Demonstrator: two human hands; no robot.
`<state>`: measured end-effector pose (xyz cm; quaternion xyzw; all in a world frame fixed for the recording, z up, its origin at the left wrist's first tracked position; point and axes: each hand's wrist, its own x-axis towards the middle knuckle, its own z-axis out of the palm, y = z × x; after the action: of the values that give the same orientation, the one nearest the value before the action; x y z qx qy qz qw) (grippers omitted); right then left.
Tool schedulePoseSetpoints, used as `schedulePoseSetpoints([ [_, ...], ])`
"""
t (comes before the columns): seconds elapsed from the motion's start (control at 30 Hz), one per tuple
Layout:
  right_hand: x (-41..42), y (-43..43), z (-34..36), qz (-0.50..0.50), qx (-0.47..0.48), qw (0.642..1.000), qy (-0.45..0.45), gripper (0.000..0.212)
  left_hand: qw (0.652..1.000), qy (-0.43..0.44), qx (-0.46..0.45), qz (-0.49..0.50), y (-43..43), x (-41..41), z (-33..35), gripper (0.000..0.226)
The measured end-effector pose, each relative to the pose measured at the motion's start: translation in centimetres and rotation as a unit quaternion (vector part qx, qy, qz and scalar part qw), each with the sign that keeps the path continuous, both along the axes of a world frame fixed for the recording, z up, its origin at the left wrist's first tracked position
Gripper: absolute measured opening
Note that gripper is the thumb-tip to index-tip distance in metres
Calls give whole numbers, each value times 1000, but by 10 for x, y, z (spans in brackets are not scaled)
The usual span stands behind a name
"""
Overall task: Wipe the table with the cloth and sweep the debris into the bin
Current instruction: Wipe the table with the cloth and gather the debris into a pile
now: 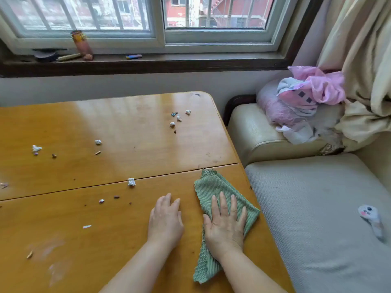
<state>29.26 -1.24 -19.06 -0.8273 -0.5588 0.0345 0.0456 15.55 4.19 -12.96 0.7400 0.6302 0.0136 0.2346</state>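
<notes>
A green ribbed cloth (208, 185) lies on the near right part of the wooden table (131, 132). My right hand (225, 224) presses flat on the cloth, fingers spread. Just left of it, my left hand (166, 218) rests on the bare wood with fingers together, holding nothing. Debris is scattered over the table: a white paper wad (131, 182) by the table seam, a cluster of scraps (178, 118) at the far right, more wads (36, 149) at the left, and small brown bits (116, 197) near the middle. No bin is in view.
A beige sofa (317, 208) runs along the table's right edge, with pink and white fabric (304, 98) piled on its arm and a small plush toy (370, 218) on the seat. Behind the table, a window sill (148, 62) carries a bottle (82, 45) and small items.
</notes>
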Motion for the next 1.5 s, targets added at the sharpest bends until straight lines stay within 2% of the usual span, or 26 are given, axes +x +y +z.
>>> schedulePoseSetpoints([
  [0.13, 20, 22, 1, 70, 0, 998, 2, 59, 998, 14, -12, 65, 6, 35, -1, 48],
  [0.27, 32, 25, 1, 109, -5, 994, 3, 59, 996, 26, -28, 81, 0, 44, -1, 49],
  [0.5, 33, 32, 8, 106, -30, 994, 23, 63, 995, 13, -16, 93, -3, 40, 0, 49],
  [0.57, 37, 39, 9, 104, -27, 994, 21, 58, 995, 3, -7, 100, -7, 41, -2, 50],
  [0.67, 40, 56, 11, 97, -25, 995, 25, 58, 995, 22, 6, 96, -14, 40, -4, 51],
  [0.83, 57, 116, 12, 93, -56, 994, 32, 64, 986, 41, 42, 157, 0, 53, -10, 46],
  [0.9, 65, 144, 13, 125, -69, 990, 10, 70, 979, 43, 59, 191, 12, 62, -11, 46],
  [1.03, 78, 189, 16, 160, -70, 985, 11, 58, 971, 44, 36, 231, 45, 82, -12, 51],
  [1.17, 83, 197, 20, 170, -70, 983, 19, 58, 964, 60, 22, 257, 50, 96, -18, 52],
  [1.27, 93, 203, 19, 148, -79, 986, 28, 58, 962, 81, 24, 261, 48, 97, -15, 55],
  [1.5, 123, 255, 25, 119, -88, 988, 34, 58, 961, 58, -19, 269, 78, 108, -17, 59],
])
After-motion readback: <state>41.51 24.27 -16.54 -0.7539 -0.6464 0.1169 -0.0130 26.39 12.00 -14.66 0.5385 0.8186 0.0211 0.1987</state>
